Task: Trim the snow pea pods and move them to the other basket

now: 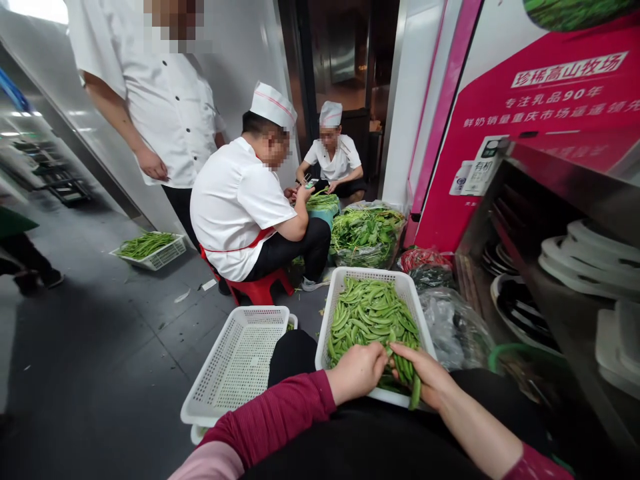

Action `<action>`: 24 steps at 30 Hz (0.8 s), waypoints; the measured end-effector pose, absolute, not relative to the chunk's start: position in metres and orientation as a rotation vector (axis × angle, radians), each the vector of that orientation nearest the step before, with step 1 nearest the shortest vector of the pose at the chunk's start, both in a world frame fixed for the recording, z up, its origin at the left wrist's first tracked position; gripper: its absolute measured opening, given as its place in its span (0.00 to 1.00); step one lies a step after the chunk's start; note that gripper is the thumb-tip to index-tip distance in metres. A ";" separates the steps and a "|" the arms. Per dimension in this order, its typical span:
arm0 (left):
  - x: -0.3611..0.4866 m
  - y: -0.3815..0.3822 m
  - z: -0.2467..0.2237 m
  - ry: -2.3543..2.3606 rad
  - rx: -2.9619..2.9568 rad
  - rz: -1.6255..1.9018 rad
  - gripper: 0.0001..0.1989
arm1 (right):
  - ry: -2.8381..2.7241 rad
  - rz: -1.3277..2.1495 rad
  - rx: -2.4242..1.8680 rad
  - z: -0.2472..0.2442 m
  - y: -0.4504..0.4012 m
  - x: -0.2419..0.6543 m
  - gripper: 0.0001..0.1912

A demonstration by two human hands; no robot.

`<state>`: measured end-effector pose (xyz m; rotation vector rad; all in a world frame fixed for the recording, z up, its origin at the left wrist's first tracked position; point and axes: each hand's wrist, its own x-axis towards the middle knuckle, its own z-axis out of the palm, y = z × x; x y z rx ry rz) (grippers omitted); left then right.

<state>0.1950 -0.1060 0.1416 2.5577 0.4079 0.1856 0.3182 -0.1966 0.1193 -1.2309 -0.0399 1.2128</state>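
Note:
A white plastic basket (pixel 425 313) full of green pea pods (pixel 373 310) stands in front of me, against my lap. Over its near edge, my right hand (pixel 425 375) is closed around several pea pods, one of which hangs down below the fingers. My left hand (pixel 359 372) is in a pinch right beside it, with its fingertips at the end of a pod in the right hand. What lies between those fingertips is mostly hidden.
To my left is a white perforated basket (pixel 243 357), stacked on another. A co-worker (pixel 240 207) sits on a red stool (pixel 260 290); another person (pixel 333 160) crouches beyond. Bagged leafy greens (pixel 367 233) and plastic bags (pixel 453 327) lie ahead. Shelves with plates (pixel 585 260) flank my right.

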 end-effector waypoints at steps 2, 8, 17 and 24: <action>0.193 -0.105 0.141 0.463 2.551 0.208 0.10 | -0.030 1.183 -1.227 0.121 -0.196 0.319 0.10; 0.192 -0.104 0.140 0.478 2.604 0.164 0.11 | 0.003 1.203 -1.224 0.123 -0.198 0.318 0.08; 0.189 -0.103 0.139 0.353 2.741 0.220 0.13 | 0.093 1.225 -1.212 0.125 -0.198 0.314 0.06; 0.187 -0.101 0.140 0.257 2.929 0.079 0.10 | 0.100 1.253 -1.244 0.123 -0.199 0.311 0.08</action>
